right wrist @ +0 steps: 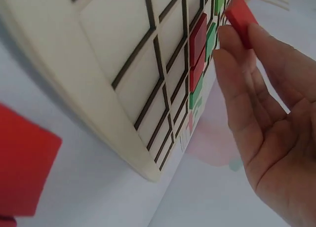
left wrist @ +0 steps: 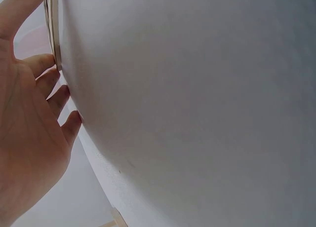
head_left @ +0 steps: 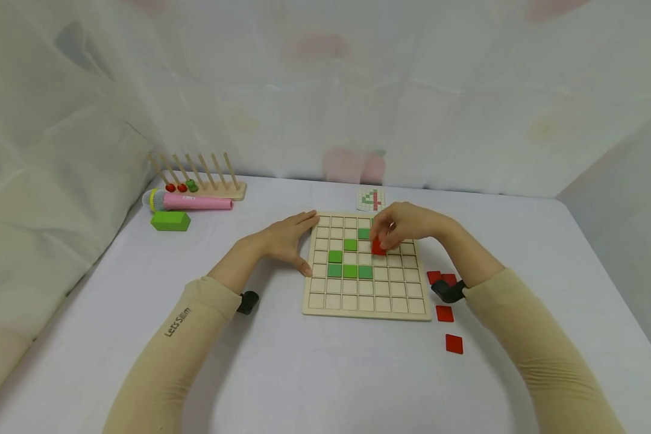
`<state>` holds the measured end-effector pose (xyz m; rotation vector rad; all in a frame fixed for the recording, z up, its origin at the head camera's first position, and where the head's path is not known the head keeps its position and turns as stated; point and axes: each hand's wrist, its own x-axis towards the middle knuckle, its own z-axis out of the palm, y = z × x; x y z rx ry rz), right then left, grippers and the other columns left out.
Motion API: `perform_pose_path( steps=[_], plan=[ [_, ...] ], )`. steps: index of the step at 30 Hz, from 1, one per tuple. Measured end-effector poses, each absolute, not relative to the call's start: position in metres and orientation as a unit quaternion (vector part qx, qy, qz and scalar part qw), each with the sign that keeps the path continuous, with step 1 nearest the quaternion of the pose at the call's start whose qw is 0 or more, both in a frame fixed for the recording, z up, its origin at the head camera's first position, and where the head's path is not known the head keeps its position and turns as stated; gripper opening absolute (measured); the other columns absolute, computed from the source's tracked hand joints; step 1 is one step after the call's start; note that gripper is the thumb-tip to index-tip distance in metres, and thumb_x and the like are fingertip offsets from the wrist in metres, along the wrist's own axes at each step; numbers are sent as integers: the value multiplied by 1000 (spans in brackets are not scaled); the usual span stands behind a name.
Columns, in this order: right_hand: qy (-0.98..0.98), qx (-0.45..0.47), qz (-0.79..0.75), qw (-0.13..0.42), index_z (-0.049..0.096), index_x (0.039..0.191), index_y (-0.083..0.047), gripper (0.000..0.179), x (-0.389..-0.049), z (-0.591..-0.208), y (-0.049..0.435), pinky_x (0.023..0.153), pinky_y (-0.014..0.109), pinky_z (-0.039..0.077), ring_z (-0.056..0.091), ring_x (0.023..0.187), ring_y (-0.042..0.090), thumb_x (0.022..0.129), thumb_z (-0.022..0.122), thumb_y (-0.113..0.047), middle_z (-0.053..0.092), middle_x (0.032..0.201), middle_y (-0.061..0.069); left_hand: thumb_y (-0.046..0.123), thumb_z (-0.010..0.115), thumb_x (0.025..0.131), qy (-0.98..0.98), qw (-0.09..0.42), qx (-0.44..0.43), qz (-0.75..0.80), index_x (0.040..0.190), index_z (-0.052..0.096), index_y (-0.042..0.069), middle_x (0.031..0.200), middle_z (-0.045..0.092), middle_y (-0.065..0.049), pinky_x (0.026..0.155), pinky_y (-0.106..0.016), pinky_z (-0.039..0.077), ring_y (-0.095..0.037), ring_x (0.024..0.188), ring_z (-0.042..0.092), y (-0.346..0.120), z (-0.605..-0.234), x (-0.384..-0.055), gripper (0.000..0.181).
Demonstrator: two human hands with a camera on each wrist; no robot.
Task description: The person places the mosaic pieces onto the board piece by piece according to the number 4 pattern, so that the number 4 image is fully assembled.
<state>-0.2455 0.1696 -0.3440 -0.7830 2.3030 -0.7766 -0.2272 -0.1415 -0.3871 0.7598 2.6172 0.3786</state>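
Note:
A square wooden grid board lies on the table with several green tiles in its cells. My right hand is over the board and pinches a red square tile between thumb and fingers. In the right wrist view, two red tiles sit in cells beside green ones; in the head view my hand covers them. At the board's left edge, my left hand rests with thumb and fingers spread, fingertips at the rim. The left wrist view shows this hand with its fingers by the board's side.
Several loose red tiles lie right of the board. Behind it is a small pattern card. At the back left are a peg stand with beads, a pink toy microphone and a green block. A curtain hangs behind.

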Motion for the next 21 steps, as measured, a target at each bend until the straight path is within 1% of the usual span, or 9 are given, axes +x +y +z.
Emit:
perform_pose_path(
  steps=[3, 7, 11, 17, 21],
  plan=[
    [862, -280, -287, 312, 71, 99, -7, 17, -245, -345, 167, 67, 26, 52, 58, 69, 15, 83, 67, -1, 63, 80, 5, 57, 87, 63, 933, 194, 269, 135, 160, 14, 12, 170, 6, -5, 127, -55, 17, -32, 157, 9, -141, -387, -227, 129],
    [863, -269, -279, 324, 70, 98, -4, 17, -243, -344, 165, 68, 25, 54, 59, 68, 14, 81, 68, 1, 62, 78, 4, 57, 86, 63, 934, 193, 268, 134, 160, 14, 13, 170, 6, -5, 127, -55, 17, -31, 157, 9, -141, -389, -228, 129],
    [868, -262, -271, 324, 70, 95, -4, 15, -243, -345, 164, 68, 25, 55, 60, 66, 13, 81, 70, -1, 62, 75, 3, 58, 86, 63, 934, 192, 270, 133, 160, 14, 13, 170, 6, -5, 126, -56, 18, -31, 157, 9, -142, -390, -229, 129],
    [872, -259, -261, 323, 72, 93, -7, 13, -242, -348, 163, 68, 27, 57, 64, 68, 14, 81, 73, -3, 67, 76, 3, 58, 86, 63, 933, 193, 270, 136, 160, 14, 13, 170, 6, -4, 125, -58, 19, -31, 158, 8, -142, -390, -229, 129],
    [875, -264, -253, 317, 73, 90, -8, 10, -242, -350, 162, 67, 26, 57, 64, 68, 14, 81, 74, -4, 69, 75, 3, 58, 86, 63, 934, 194, 270, 135, 160, 14, 13, 170, 6, -4, 126, -58, 19, -30, 158, 8, -142, -390, -229, 129]
  ],
)
